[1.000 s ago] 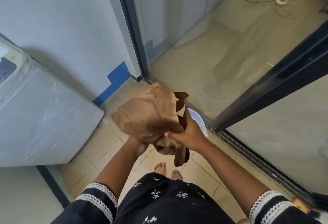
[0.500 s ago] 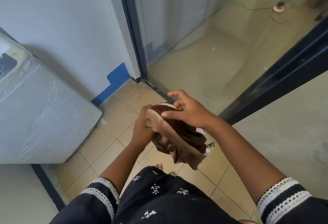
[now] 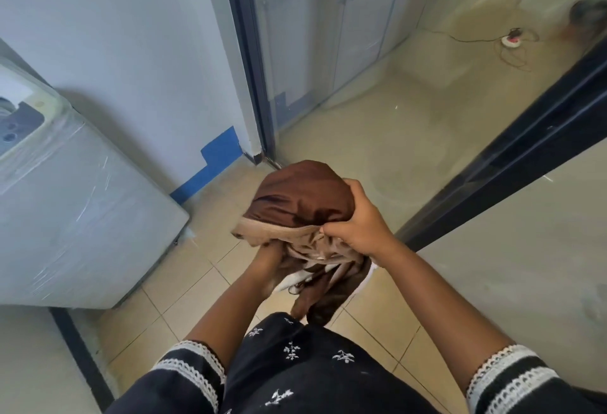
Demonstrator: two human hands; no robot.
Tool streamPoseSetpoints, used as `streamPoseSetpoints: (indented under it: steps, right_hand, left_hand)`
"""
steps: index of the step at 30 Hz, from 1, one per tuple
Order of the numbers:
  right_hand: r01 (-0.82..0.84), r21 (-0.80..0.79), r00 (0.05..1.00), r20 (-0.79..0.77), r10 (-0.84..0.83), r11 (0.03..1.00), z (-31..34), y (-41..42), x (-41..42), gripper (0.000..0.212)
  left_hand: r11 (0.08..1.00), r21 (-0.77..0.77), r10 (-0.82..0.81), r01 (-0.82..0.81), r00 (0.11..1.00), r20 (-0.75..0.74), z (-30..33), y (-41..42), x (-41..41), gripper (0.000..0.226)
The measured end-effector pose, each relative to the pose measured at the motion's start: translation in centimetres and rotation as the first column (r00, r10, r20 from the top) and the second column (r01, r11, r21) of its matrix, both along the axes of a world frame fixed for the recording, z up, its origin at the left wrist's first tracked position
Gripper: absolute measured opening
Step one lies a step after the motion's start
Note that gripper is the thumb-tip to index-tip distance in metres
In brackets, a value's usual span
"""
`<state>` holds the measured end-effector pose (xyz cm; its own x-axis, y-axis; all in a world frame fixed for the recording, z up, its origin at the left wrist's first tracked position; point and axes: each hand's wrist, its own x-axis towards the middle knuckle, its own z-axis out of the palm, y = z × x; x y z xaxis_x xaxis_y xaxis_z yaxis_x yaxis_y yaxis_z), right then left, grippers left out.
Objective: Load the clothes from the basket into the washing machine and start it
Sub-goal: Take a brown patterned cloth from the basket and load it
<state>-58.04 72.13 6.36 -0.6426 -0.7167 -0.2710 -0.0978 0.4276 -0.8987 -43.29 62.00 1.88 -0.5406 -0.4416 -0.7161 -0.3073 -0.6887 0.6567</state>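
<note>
Looking down from head height, the view takes in a tiled floor (image 3: pixel 203 269) with a pale wall behind it and a dark-framed glass door (image 3: pixel 361 52) running off to the right. At the left edge stands the washing machine (image 3: pixel 72 216), a white top-loader wrapped in clear plastic film, with part of its control panel showing at its top corner. Its lid and opening lie outside the view. The basket is not in view either.

Over the middle of the floor, in front of the person's dark embroidered dress (image 3: pixel 295 367), both hands hold a bundle of brown clothes (image 3: pixel 302 203) in the air, well apart from the machine. The right hand (image 3: pixel 354 223) grips the bundle from above, fingers curled into the fabric. The left hand (image 3: pixel 269 259) is pushed up into the bundle from below, mostly covered by cloth, so I cannot tell whether it grips or simply supports. Loose dark and white ends hang below the hands, down towards the dress.

Judging from this, the load is gathered but not yet carried across to the machine. The hanging ends are the main risk: they could slip free and drop to the floor during the carry, or catch on the machine's rim or plastic film. With the left hand buried, a weak hold underneath could let the whole bundle sag apart.
</note>
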Motion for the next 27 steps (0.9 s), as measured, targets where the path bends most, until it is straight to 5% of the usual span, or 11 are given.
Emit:
streamPoseSetpoints:
  steps: [2, 4, 7, 9, 12, 15, 18, 20, 22, 25, 27]
  right_hand:
    - [0.014, 0.145, 0.982, -0.190, 0.014, 0.989, 0.3, 0.0, -0.5, 0.080]
    - [0.007, 0.313, 0.919, -0.376, 0.118, 0.950, 0.8, 0.0, -0.6, 0.081]
    - [-0.044, 0.450, 0.798, -0.521, 0.302, 0.892, 2.1, -1.0, 1.2, 0.085]
    - [-0.119, 0.403, 0.753, -0.559, 0.347, 0.908, 3.2, -1.9, 2.5, 0.090]
    - [-0.262, 0.164, 0.835, -0.455, 0.308, 0.951, 4.4, -2.4, 2.8, 0.085]
    - [-0.204, -0.129, 0.945, -0.286, 0.161, 0.970, 4.2, -1.4, 1.3, 0.072]
    - [-0.099, 0.008, 0.919, -0.382, 0.094, 0.995, 1.1, 0.5, -0.3, 0.074]
    - [0.010, 0.117, 0.980, -0.197, 0.013, 0.993, -0.7, 1.2, -0.2, 0.089]
    - [0.089, 0.144, 0.978, 0.174, -0.114, 0.986, -1.7, 1.3, 0.6, 0.103]
    - [0.190, 0.066, 0.653, 0.737, -0.176, 0.980, -2.1, 1.3, 1.9, 0.088]
    - [0.245, 0.064, 0.510, 0.840, -0.185, 0.967, -1.9, 1.4, 2.1, 0.072]
  left_hand:
    - [0.957, -0.244, -0.107, 0.158, 0.972, 0.211, -1.0, 0.0, 0.9, 0.089]
    - [0.790, -0.558, -0.076, 0.253, 0.944, 0.321, -2.5, -0.7, 1.5, 0.139]
    - [0.414, -0.824, -0.320, 0.387, 0.909, 0.266, -3.0, -0.5, 0.7, 0.132]
    - [0.498, -0.807, -0.425, 0.317, 0.901, 0.091, -1.0, 0.1, -0.6, 0.114]
    - [0.656, -0.752, -0.163, 0.057, 0.984, -0.067, 0.0, -1.1, -0.9, 0.073]
    - [0.800, -0.569, 0.071, -0.190, 0.972, -0.225, -0.6, -3.4, 0.3, 0.037]
    - [0.876, -0.217, 0.327, -0.430, 0.862, -0.387, -0.8, -4.3, 1.0, 0.015]
    - [0.861, 0.048, 0.480, -0.506, 0.779, -0.403, -0.4, -4.5, 1.1, 0.029]
    - [0.838, 0.158, 0.539, -0.523, 0.746, -0.390, -0.2, -4.5, 0.8, 0.038]
    - [0.862, 0.139, 0.501, -0.487, 0.778, -0.380, 0.2, -3.3, -0.1, 0.040]
    - [0.891, 0.157, 0.454, -0.427, 0.809, -0.374, 0.1, -2.4, -0.5, 0.046]
